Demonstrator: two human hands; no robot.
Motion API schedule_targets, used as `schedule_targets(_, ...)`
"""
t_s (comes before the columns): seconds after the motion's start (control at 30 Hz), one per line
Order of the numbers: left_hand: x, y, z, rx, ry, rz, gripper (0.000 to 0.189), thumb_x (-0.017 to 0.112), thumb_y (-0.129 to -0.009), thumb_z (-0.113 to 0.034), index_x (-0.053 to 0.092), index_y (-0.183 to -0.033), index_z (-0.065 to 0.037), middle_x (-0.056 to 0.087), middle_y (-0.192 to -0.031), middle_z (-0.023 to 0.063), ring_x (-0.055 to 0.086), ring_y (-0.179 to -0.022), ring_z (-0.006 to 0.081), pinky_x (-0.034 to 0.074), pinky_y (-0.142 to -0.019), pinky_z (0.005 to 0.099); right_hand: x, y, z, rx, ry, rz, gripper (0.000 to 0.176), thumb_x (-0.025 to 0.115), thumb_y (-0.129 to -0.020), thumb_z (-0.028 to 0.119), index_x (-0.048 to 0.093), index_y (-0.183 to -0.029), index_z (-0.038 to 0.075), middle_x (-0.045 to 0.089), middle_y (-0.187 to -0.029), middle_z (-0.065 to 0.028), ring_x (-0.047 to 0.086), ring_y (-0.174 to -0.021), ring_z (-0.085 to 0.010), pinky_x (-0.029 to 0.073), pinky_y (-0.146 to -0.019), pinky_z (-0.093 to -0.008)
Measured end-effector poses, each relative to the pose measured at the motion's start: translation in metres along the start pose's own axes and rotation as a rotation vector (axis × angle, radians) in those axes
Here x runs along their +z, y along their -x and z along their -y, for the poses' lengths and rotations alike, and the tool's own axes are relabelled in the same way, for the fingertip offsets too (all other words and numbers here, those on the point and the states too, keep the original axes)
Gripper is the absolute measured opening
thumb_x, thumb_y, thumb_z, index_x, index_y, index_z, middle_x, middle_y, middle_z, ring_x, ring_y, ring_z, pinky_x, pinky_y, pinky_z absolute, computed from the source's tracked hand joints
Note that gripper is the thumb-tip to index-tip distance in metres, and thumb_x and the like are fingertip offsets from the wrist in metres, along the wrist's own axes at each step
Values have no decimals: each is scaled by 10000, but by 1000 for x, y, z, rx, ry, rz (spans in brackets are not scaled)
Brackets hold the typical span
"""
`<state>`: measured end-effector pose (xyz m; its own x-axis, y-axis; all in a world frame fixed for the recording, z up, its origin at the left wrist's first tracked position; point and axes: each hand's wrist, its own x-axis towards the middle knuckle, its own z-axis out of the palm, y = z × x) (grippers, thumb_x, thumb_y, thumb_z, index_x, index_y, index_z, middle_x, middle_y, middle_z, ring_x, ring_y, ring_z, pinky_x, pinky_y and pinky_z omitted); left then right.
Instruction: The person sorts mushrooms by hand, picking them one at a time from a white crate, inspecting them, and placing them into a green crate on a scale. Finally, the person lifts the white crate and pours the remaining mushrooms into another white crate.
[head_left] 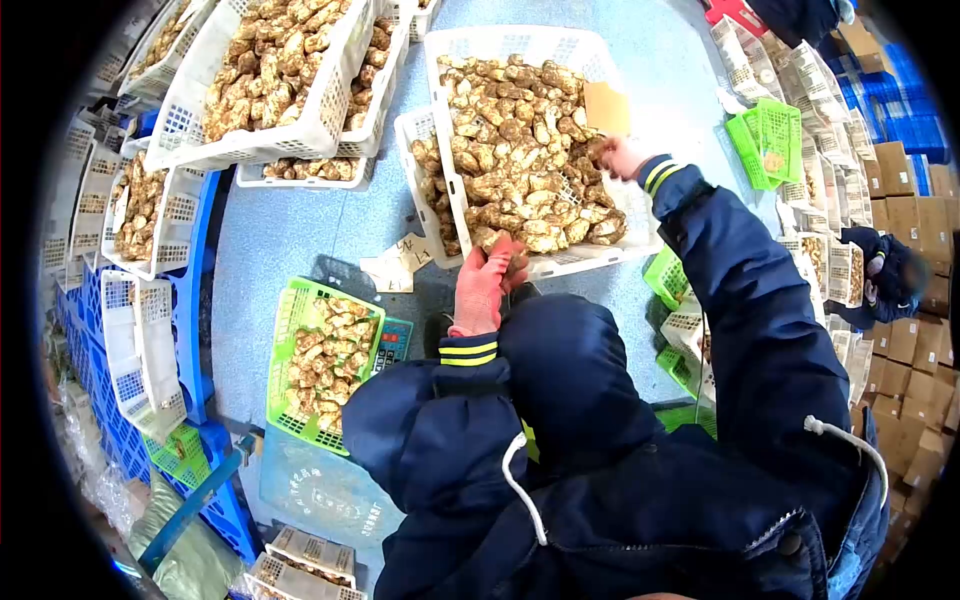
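A large white crate (520, 40) full of brown and cream mushrooms (520, 130) stands in front of me, stacked on another white crate (415, 125). At its near edge my left hand (485, 285), in a pinkish-red glove, has its fingers closed around a brown mushroom. My right hand (622, 158) reaches over the crate's right side, its fingers bent down at the mushrooms; what they hold, if anything, is too small to tell. A piece of tan cardboard (606, 108) stands just beyond it. Left of my knees lies a green basket (283, 350) of mushrooms.
White crates (330, 130) with mushrooms are stacked at the upper left. Torn cardboard (398, 264) lies on the blue floor (310, 220). A green crate (745, 150) and rows of white crates stand at the right, where another person (885, 275) is. Cardboard boxes (905, 400) are piled behind.
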<state>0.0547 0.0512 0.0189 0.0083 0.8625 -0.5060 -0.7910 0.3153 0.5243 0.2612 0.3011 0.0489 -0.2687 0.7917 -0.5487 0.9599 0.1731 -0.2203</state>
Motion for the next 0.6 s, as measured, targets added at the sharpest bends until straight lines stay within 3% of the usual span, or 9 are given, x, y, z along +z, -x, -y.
schedule_targets(0.03,1,-1,1,-4,3,4,308,488,-884,-157,432,-1155,-22,556,-1042,104,569,-916,223,493,-712,316,9,7,-4,-49,175,14,287,508,-820,267,571,-1016,67,621,-914,-106,616,-759,-161,490,-630,-282)
schedule_targets(0.1,5,-2,0,13,-147,-127,328,469,-884,-131,404,-1185,-18,545,-1057,112,569,-915,236,501,-705,326,40,1,-9,-142,541,-49,423,539,-775,371,533,-1036,38,600,-1006,-160,605,-865,-251,458,-781,-364)
schedule_targets(0.13,-2,-5,5,19,-65,-108,386,481,-878,-141,362,-1223,-16,529,-1072,123,567,-917,254,510,-694,337,54,-4,-8,-68,508,14,552,535,-752,399,460,-1110,-14,577,-1033,-208,561,-964,-310,397,-864,-411)
schedule_targets(0.23,7,1,-4,35,-136,-108,447,495,-875,-173,320,-1256,-19,520,-1077,131,568,-911,264,513,-681,338,75,-12,-5,70,496,-27,548,531,-754,334,416,-1116,-62,562,-1016,-250,531,-1009,-317,404,-848,-405)
schedule_targets(0.33,5,0,-1,21,-94,-158,410,484,-867,-164,370,-1226,-2,517,-1053,119,572,-855,233,503,-669,316,88,-41,-44,-50,477,-164,515,582,-724,283,440,-1108,-29,565,-1007,-235,513,-1008,-345,392,-857,-433)
schedule_targets(0.37,6,1,-3,11,-70,-175,377,463,-863,-132,400,-1204,14,515,-1032,99,568,-819,206,491,-662,297,54,-6,-8,-48,507,-162,574,622,-715,270,424,-1179,-3,582,-971,-203,536,-953,-340,413,-839,-408)
schedule_targets(0.43,8,-1,-5,6,-128,-209,344,453,-858,-119,435,-1177,9,522,-1023,101,568,-835,203,490,-678,296,46,-6,-17,-95,-6,-198,600,642,-745,230,387,-1245,17,598,-898,-134,576,-846,-269,460,-749,-348)
schedule_targets(0.5,4,-3,-2,54,-124,-127,284,469,-881,-148,487,-1131,-13,548,-1035,130,583,-862,206,506,-676,281,34,-1,-23,-104,-884,127,481,560,-816,122,395,-1259,38,581,-961,-68,574,-800,-150,481,-740,-279)
schedule_targets(0.6,10,-1,-2,70,-128,-85,292,472,-881,-140,484,-1138,-2,540,-1060,134,578,-868,209,505,-693,284,18,28,-4,-225,-1219,419,422,524,-848,90,416,-1254,44,583,-973,-32,581,-798,-135,495,-732,-262)
